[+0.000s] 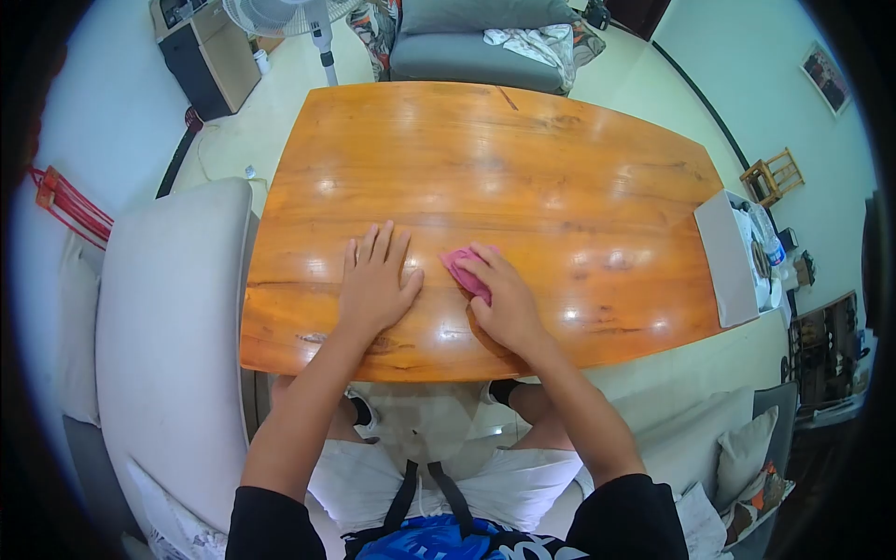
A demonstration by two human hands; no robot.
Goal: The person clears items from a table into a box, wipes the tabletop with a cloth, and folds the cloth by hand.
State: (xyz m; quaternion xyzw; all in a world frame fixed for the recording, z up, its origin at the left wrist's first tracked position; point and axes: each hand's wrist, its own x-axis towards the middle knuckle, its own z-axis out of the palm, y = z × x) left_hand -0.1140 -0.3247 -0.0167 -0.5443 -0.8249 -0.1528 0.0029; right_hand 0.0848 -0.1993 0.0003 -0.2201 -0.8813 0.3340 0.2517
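Observation:
A glossy wooden table (485, 168) fills the middle of the view. My left hand (373, 285) lies flat on its near left part, fingers stretched out and holding nothing. To the right of it, my right hand (504, 299) grips a crumpled pink cloth (464, 272) against the tabletop. Part of the cloth is hidden under my fingers. The two hands are apart from each other.
At the table's right edge stands a white box (728, 261) with a bottle and other items inside. A grey sofa (481, 56) is beyond the far edge, beside a standing fan (320, 37). A pale couch (173, 327) runs along the left.

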